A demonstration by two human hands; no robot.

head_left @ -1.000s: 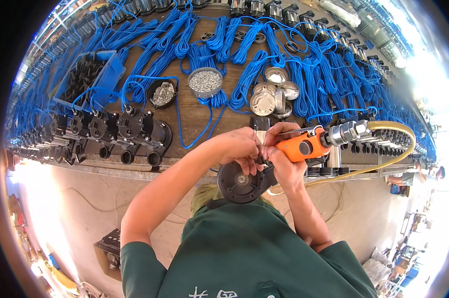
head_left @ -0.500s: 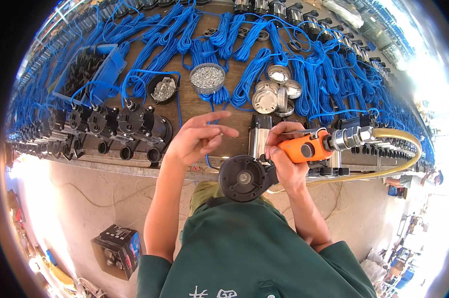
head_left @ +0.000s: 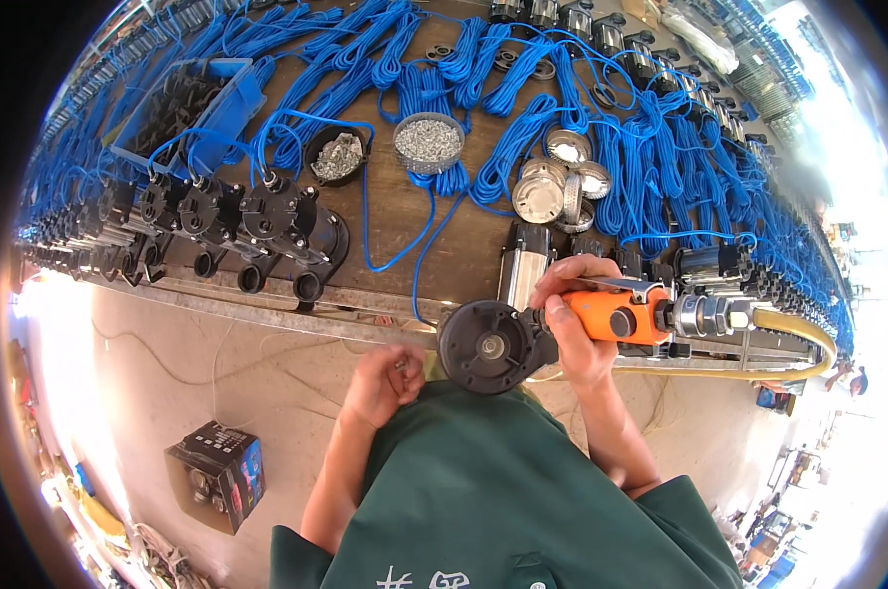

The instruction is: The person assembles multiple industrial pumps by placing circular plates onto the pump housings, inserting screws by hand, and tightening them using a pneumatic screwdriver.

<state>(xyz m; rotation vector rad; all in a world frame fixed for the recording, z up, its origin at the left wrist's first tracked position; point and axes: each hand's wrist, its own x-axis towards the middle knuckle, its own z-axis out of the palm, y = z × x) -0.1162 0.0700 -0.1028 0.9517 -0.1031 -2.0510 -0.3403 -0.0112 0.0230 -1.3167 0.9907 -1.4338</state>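
Observation:
My right hand (head_left: 583,339) is wrapped round an orange air screwdriver (head_left: 611,316) with a metal lever and a hose coupling at its right end. Just left of it lies a pump (head_left: 525,267) with a silver body. The pump's round black end (head_left: 491,346) faces me over the bench edge, a bolt or nut at its centre. My left hand (head_left: 383,385) is apart from the pump, in front of my shirt, with its fingers curled in. A small piece may be between those fingers, but blur hides what it is.
Two round dishes of small metal parts (head_left: 429,143) (head_left: 336,157) stand on the bench (head_left: 395,226). Metal strainer covers (head_left: 539,196) lie behind the pump. Black pumps (head_left: 285,224), blue cable bundles (head_left: 511,157) and a blue bin (head_left: 230,108) surround them. A yellowish hose (head_left: 822,339) trails right.
My left hand has come back from over the bench toward my body, its fingers curling in. The right hand stays on the screwdriver beside the pump. The whole view has shifted slightly.

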